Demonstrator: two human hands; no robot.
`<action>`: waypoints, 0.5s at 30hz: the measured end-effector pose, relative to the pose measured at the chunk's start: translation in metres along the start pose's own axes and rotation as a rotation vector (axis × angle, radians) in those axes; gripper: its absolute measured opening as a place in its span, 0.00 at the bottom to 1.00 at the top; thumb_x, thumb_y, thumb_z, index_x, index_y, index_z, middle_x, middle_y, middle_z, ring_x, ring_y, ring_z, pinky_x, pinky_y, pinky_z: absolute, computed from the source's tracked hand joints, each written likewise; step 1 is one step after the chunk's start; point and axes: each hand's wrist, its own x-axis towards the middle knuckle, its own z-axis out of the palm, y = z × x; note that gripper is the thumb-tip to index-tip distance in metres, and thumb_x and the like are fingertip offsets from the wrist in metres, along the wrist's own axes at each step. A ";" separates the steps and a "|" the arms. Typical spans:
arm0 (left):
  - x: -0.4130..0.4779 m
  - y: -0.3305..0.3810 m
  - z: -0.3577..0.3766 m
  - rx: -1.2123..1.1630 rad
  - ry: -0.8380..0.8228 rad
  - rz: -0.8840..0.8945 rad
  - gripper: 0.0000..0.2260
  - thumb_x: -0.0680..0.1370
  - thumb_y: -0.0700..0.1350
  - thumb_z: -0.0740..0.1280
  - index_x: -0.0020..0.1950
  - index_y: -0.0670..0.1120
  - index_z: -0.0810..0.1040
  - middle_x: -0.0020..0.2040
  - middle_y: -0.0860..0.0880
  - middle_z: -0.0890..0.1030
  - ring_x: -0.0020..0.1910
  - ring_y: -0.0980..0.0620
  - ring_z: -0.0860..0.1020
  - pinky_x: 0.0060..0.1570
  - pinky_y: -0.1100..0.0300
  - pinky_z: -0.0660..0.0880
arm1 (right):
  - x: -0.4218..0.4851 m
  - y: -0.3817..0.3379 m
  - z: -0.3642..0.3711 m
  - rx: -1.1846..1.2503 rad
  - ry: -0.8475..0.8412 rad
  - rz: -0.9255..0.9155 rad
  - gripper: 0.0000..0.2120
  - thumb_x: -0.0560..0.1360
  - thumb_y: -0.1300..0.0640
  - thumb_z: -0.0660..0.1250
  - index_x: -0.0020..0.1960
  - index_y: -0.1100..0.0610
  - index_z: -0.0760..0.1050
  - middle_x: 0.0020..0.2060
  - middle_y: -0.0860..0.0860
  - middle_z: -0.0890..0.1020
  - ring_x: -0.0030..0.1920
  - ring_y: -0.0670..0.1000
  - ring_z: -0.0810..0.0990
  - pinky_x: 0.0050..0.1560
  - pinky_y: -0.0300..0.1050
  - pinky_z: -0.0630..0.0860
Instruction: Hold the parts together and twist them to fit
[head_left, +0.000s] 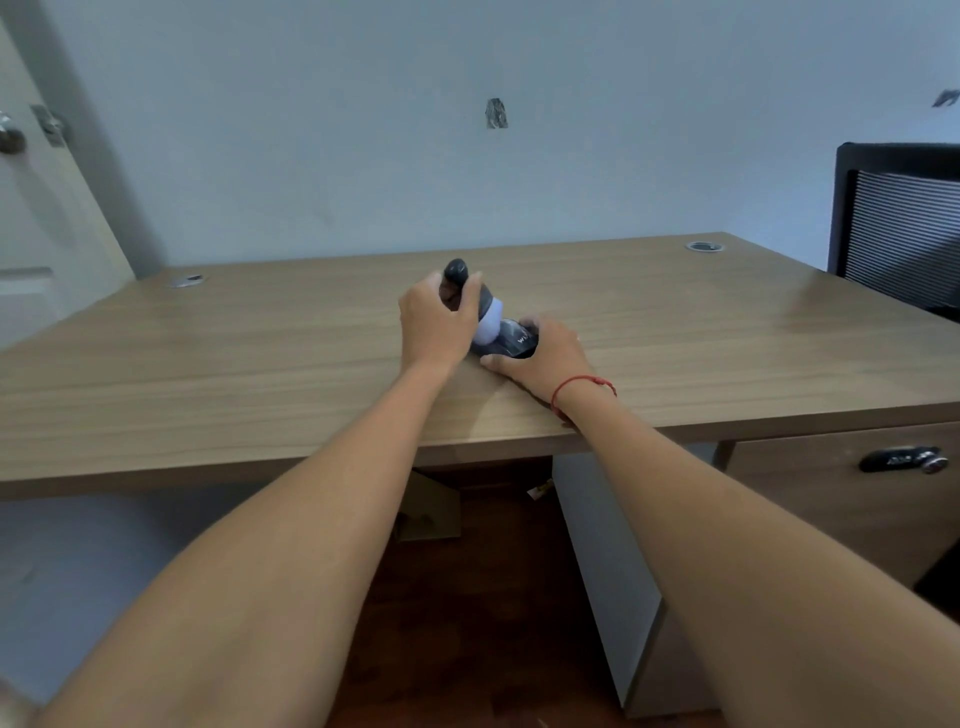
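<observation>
A dark grey device (491, 325) with a rounded black top and a pale lilac band lies tilted on the wooden desk (260, 364), near its middle. My left hand (439, 325) grips the upper dark part, fingers curled round it. My right hand (543, 356) holds the lower black end, which bears white lettering, with the thumb along the desk. A red string bracelet (579, 387) circles my right wrist. Much of the device is hidden under both hands.
Two cable grommets (704, 246) sit at the desk's back corners. A black mesh chair (898, 228) stands at the right. A drawer with a dark handle (901, 459) is below right. A cardboard box (431, 512) lies under the desk. A door (31, 208) is at the left.
</observation>
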 end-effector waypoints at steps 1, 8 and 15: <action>-0.002 0.000 0.003 0.000 -0.017 0.006 0.14 0.75 0.49 0.68 0.36 0.40 0.75 0.34 0.45 0.81 0.36 0.47 0.79 0.36 0.59 0.71 | 0.000 0.000 0.000 -0.003 0.006 -0.001 0.24 0.67 0.49 0.78 0.58 0.56 0.75 0.48 0.49 0.79 0.48 0.50 0.78 0.52 0.46 0.76; 0.003 -0.020 -0.001 0.257 0.018 -0.113 0.15 0.77 0.49 0.65 0.45 0.36 0.76 0.46 0.36 0.82 0.49 0.36 0.78 0.47 0.48 0.74 | 0.001 0.002 0.000 -0.004 0.009 -0.049 0.19 0.70 0.53 0.74 0.59 0.56 0.79 0.46 0.49 0.81 0.47 0.49 0.79 0.44 0.36 0.70; 0.010 -0.010 0.011 0.085 -0.051 -0.026 0.13 0.76 0.51 0.66 0.43 0.40 0.77 0.41 0.45 0.82 0.44 0.43 0.81 0.45 0.56 0.75 | 0.005 0.004 0.002 0.028 0.032 -0.023 0.15 0.68 0.52 0.76 0.52 0.55 0.80 0.41 0.48 0.81 0.42 0.47 0.78 0.34 0.32 0.65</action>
